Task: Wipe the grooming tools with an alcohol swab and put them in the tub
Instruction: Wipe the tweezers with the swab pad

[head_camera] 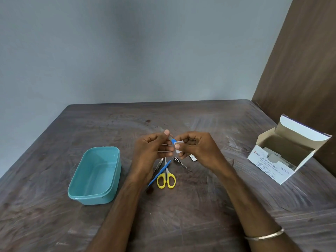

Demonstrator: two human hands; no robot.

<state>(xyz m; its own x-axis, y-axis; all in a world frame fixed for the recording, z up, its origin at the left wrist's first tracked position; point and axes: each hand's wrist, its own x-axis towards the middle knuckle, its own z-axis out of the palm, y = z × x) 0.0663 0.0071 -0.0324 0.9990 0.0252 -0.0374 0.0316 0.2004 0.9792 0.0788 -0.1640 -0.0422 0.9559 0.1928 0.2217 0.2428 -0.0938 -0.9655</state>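
Note:
My left hand (152,148) pinches a slim grooming tool with a blue part (172,141) above the table's middle. Against it, my right hand (196,146) presses a white alcohol swab (178,147). Below the hands lie yellow-handled scissors (166,179), a blue-handled tool (160,172), metal tweezers (159,165) and a nail clipper (179,161). The teal tub (78,188) stands open to the left with nothing visible inside.
An open white box of alcohol swabs (280,160) sits at the right edge of the dark wooden table (200,206). A torn swab wrapper (193,157) lies under my right hand. A brown panel rises at the right.

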